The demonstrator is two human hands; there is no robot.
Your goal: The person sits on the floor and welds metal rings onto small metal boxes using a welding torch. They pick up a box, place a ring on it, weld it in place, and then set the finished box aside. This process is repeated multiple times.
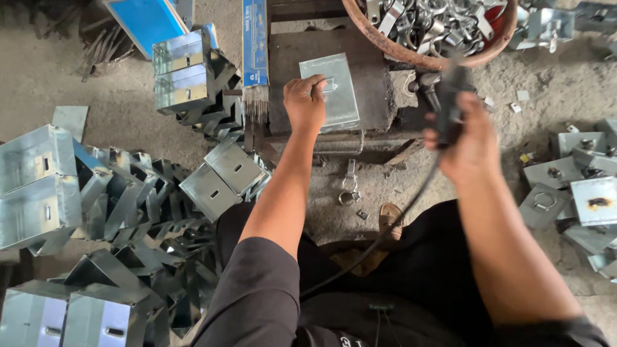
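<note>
My left hand (304, 103) rests its fingers on a small galvanised metal plate (337, 96) with a slot, which lies on a dark steel work block (373, 83). My right hand (466, 144) grips a black welding electrode holder (450, 103), blurred from motion, whose black cable (385, 231) runs down toward my lap. The holder's tip hovers to the right of the plate, near the block's right edge.
A rusty round basin (398, 48) full of metal clamps sits at the top. Stacks of folded galvanised boxes (116, 212) fill the left. Finished plates with rings (578, 186) lie at the right. A blue box of welding rods (255, 51) stands left of the block.
</note>
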